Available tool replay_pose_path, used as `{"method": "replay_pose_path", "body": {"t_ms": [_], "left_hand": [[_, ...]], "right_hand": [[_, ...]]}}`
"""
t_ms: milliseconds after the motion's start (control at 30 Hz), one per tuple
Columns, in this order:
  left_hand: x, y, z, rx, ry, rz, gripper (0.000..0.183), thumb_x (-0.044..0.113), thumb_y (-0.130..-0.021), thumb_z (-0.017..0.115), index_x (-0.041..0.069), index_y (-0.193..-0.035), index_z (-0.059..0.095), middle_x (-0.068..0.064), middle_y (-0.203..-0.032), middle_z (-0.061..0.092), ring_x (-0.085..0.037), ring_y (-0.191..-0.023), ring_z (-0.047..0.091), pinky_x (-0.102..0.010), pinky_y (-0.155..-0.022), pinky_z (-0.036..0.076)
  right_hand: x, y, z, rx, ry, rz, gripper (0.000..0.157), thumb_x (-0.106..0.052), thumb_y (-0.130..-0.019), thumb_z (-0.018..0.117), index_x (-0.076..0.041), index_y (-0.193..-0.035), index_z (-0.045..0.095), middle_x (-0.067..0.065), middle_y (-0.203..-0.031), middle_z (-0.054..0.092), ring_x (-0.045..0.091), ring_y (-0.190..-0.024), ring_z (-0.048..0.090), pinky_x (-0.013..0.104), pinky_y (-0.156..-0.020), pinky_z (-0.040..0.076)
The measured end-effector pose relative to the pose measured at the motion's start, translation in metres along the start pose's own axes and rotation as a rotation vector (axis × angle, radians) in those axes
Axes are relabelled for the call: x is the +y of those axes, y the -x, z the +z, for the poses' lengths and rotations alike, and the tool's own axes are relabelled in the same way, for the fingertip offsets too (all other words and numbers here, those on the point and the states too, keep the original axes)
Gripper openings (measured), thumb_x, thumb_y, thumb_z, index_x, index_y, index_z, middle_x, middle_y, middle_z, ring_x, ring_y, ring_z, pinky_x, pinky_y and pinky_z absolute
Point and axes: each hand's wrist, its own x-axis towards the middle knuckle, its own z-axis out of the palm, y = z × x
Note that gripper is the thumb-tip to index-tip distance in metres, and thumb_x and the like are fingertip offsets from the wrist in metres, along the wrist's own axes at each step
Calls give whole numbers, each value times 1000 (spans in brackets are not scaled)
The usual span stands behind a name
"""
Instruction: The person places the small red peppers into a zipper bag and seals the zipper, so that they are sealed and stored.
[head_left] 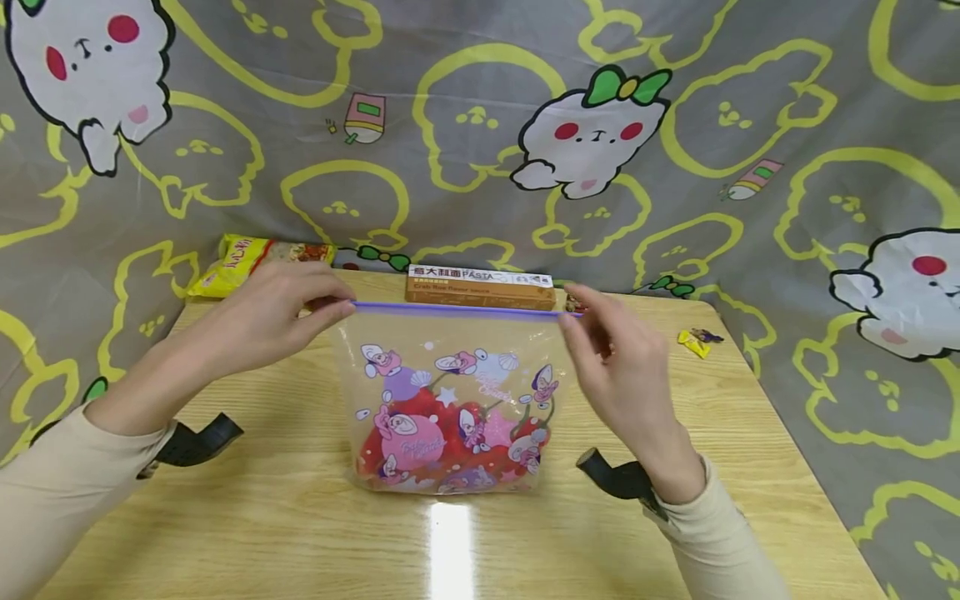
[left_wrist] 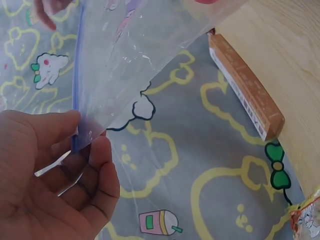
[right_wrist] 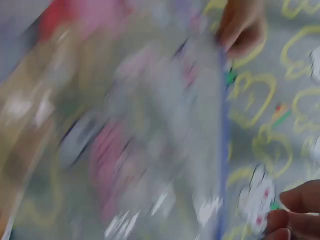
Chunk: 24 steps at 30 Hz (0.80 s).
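A clear zip bag (head_left: 450,400) with pink and purple cartoon prints hangs upright over the table, its purple zip strip along the top. Red things with green stems show through its lower half; their kind is hard to tell. At the strip's left end my left hand (head_left: 292,312) pinches the corner between thumb and fingers, as the left wrist view also shows, with the hand (left_wrist: 65,175) close up. Beside the strip's right end is my right hand (head_left: 622,367), thumb and fingers loosely bent and spread. In the right wrist view its fingers (right_wrist: 300,207) appear apart from the strip.
Behind the bag lies a brown and white pasta box (head_left: 480,287). A yellow food packet (head_left: 240,262) is at the back left. Small wrapped candies (head_left: 697,342) lie at the right on the wooden table (head_left: 300,533). A patterned grey cloth (head_left: 465,108) hangs behind.
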Motion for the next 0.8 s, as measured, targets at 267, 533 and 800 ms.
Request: {"method": "replay_pose_path", "body": {"t_ms": [267, 533, 800], "left_hand": [[8, 6, -3, -48, 100, -91, 7, 15, -87, 63, 19, -91, 67, 13, -76, 59, -4, -68, 48, -24, -60, 39], [-1, 16, 10, -254, 930, -102, 33, 11, -100, 30, -3, -103, 60, -13, -84, 61, -21, -69, 58, -32, -68, 50], [-6, 32, 132, -269, 1208, -694, 60, 43, -98, 29, -6, -132, 33, -21, -118, 51, -23, -103, 55, -39, -88, 46]], "right_hand": [[-36, -15, 26, -432, 27, 64, 29, -20, -94, 49, -7, -120, 56, -7, -58, 44, 4, -45, 32, 22, -44, 30], [-40, -13, 12, -258, -237, 147, 9, -17, -90, 58, -13, -88, 66, -8, -74, 65, 2, -61, 58, 22, -54, 45], [-48, -17, 14, -210, -646, 233, 10, 6, -80, 63, -1, -87, 65, 10, -77, 67, 15, -63, 64, 28, -58, 53]]}}
